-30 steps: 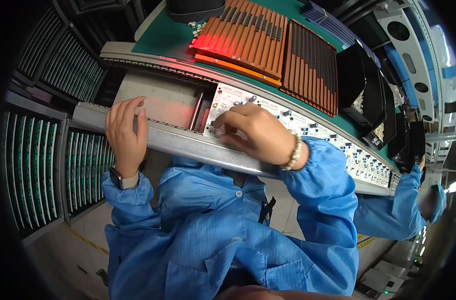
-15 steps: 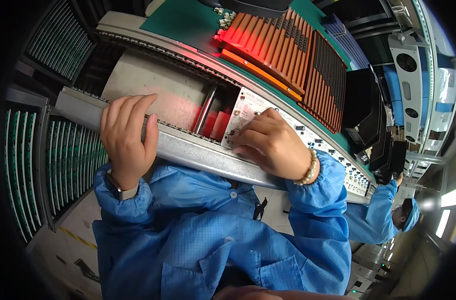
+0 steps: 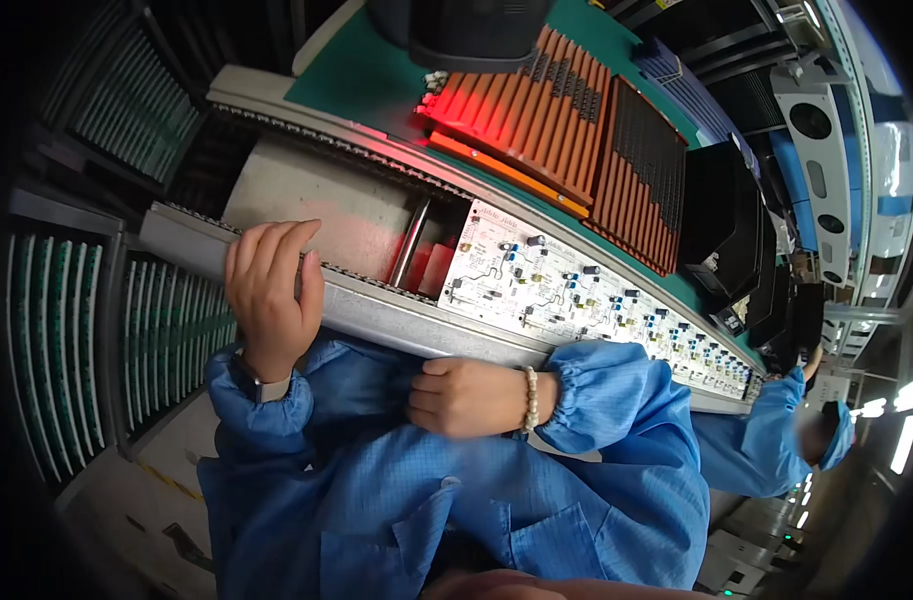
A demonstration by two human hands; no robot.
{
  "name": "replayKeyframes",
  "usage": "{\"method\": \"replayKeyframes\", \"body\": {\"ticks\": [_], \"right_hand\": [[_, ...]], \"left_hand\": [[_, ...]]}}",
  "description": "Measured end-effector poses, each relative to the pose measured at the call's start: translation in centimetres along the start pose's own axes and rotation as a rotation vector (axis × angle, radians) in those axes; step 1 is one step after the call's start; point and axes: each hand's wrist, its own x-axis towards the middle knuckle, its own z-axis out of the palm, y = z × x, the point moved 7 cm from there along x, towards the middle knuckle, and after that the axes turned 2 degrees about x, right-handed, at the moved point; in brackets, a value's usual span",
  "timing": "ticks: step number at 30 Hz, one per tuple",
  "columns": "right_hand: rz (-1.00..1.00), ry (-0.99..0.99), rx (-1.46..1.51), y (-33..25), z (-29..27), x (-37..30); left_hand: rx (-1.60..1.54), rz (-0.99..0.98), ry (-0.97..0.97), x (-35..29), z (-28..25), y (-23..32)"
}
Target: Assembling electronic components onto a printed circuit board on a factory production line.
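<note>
My left hand (image 3: 275,290) rests on the near metal rail (image 3: 407,318) of a conveyor, fingers stretched out and thumb apart, holding nothing. In front of my blue jacket, just on the near side of that rail, is my right hand (image 3: 467,398). Its fingers are curled into a fist, and whatever may be inside is hidden. White circuit boards (image 3: 477,262) lie in a row between the rails, running off to the right. Small blue, black and yellowish components stand on them. Neither hand touches the boards.
Beyond the far rail, brown slotted trays (image 3: 522,120) holding dark parts lie on a green mat (image 3: 342,60). A black device (image 3: 477,35) overhangs them, with red light below. Racks of boards (image 3: 57,340) stand at left. Black bins (image 3: 722,215) and a co-worker (image 3: 757,440) are at right.
My right hand has drawn back from the end circuit board towards my body and closed into a fist. My left hand stays on the rail. The view has shifted slightly.
</note>
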Motion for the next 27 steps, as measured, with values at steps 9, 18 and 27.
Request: {"method": "replayKeyframes", "body": {"ticks": [9, 18, 27], "right_hand": [[0.109, -0.088, -0.305, -0.1, 5.3, -1.7], [0.056, -0.172, -0.316, -0.3, 5.5, -1.4], [0.02, -0.097, -0.324, -0.7, 5.4, -1.6]], "left_hand": [[-0.191, -0.02, 0.302, -2.9, -4.2, -1.8], [0.911, -0.144, 0.503, -5.5, -24.0, -13.0], [1.245, -0.403, 0.322, -5.3, -30.3, -16.3]]}}
